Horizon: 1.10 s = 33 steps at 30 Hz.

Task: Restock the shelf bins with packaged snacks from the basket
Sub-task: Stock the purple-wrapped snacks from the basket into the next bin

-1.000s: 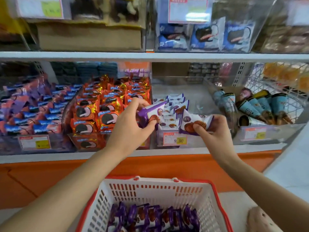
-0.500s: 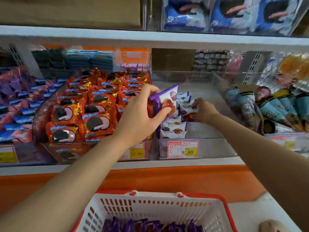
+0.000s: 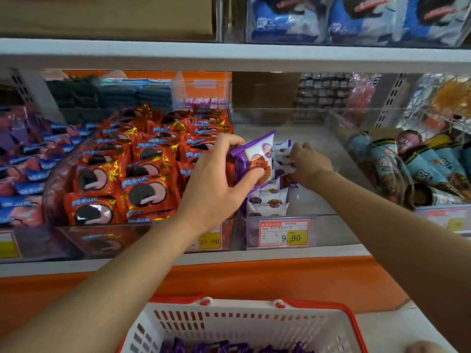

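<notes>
While my left hand [image 3: 216, 182] reaches over the shelf edge, it grips a purple-and-white foil snack packet with a waffle biscuit printed on it [image 3: 252, 159], thumb pressed on the front face and fingers curled over the top and back. The packet stands nearly upright, tipped a little to the right, just above the left wall of the clear plastic shelf bin [image 3: 321, 235], which has a red-and-yellow price label [image 3: 284, 233] on its front.

My right hand [image 3: 309, 165] is inside that same bin, knuckles toward me, with the fingers bent down among the small white-and-purple packets [image 3: 267, 200] piled along the bin's left side. The fingertips are hidden by the wrappers, so I cannot tell whether they hold one or only press on the pile. My two hands are near each other but not touching; the raised packet sits between them.

Just left of this bin is another clear bin packed with shiny red packets of dark sandwich cookies [image 3: 142, 179]. To the right, a tilted clear bin holds light-blue cone-shaped wrapped snacks [image 3: 420, 164].

Below my arms, in front of the orange shelf base, is the white slotted plastic basket with a red rim [image 3: 229, 324], and purple packets [image 3: 224, 347] lie at its bottom.
</notes>
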Motion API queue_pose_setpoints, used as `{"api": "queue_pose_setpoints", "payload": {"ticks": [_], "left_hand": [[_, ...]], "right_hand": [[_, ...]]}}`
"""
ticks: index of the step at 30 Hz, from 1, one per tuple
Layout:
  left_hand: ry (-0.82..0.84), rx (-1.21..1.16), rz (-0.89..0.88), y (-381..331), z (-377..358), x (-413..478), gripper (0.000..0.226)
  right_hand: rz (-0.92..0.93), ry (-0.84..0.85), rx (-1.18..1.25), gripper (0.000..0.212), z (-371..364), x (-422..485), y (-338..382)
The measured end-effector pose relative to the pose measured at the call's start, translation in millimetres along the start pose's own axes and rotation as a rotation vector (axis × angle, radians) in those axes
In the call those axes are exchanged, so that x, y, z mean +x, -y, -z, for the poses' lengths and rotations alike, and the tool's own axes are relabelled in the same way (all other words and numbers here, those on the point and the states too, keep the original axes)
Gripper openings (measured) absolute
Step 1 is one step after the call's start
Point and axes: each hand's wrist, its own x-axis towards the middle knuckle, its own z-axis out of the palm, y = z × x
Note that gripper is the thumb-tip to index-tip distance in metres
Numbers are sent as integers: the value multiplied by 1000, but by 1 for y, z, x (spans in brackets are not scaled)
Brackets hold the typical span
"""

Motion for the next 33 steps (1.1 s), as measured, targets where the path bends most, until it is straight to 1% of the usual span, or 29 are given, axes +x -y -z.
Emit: {"api": "queue_pose_setpoints", "payload": {"ticks": [2, 4, 6, 7, 9, 10, 12, 14, 15, 17, 19, 20, 22, 23, 24, 25, 27, 30, 33], "left_hand": [[-2, -5, 14, -5, 1, -1, 36], [-11, -10, 14, -12, 2, -2, 34], [-36, -25, -6, -20, 3, -6, 34], [-52, -44, -9, -25, 3, -8, 35], [-70, -125, 9, -35, 2, -13, 35], [-75, -184, 29, -39, 0, -15, 34], [-83, -302, 71, -46, -4, -17, 32], [-90, -388, 96, -50, -8, -19, 32], [-82, -415, 111, -51, -11, -20, 34], [-39, -429, 153, -54, -18, -22, 36], [-2, -332, 184, -58, -24, -24, 35], [13, -202, 187, -57, -26, -25, 38], [86, 139, 117, -54, -31, -31, 54], [142, 302, 56, -51, -35, -38, 57], [201, 440, -4, -49, -39, -45, 56], [235, 540, -57, -46, -43, -53, 52], [256, 629, -106, -38, -52, -65, 50], [170, 668, -165, -23, -63, -70, 53], [115, 688, -207, -19, -68, -71, 52]], "right_hand": [[8, 19, 104, 53, 8, -8, 3], [32, -42, 265, 43, 18, -21, 8], [50, -120, 560, 34, 33, -42, 13], [56, -113, 741, 32, 42, -56, 15], [140, -4, 1031, 41, 62, -86, 17], [219, 60, 1095, 46, 73, -102, 17], [365, 147, 1163, 49, 89, -129, 16], [377, 181, 1253, 45, 99, -146, 14], [357, 167, 1263, 40, 101, -149, 11], [315, 97, 1142, 37, 101, -150, 5], [281, 54, 1018, 34, 99, -144, -5], [248, 43, 994, 31, 96, -139, -11], [147, -9, 968, 27, 89, -127, -24], [85, -38, 953, 28, 85, -122, -30], [19, -56, 930, 32, 79, -115, -36], [-38, -57, 890, 37, 73, -110, -41], [-106, -10, 790, 46, 63, -101, -46], [-97, 80, 605, 51, 53, -89, -42], [-68, 150, 478, 46, 47, -76, -31]]}}
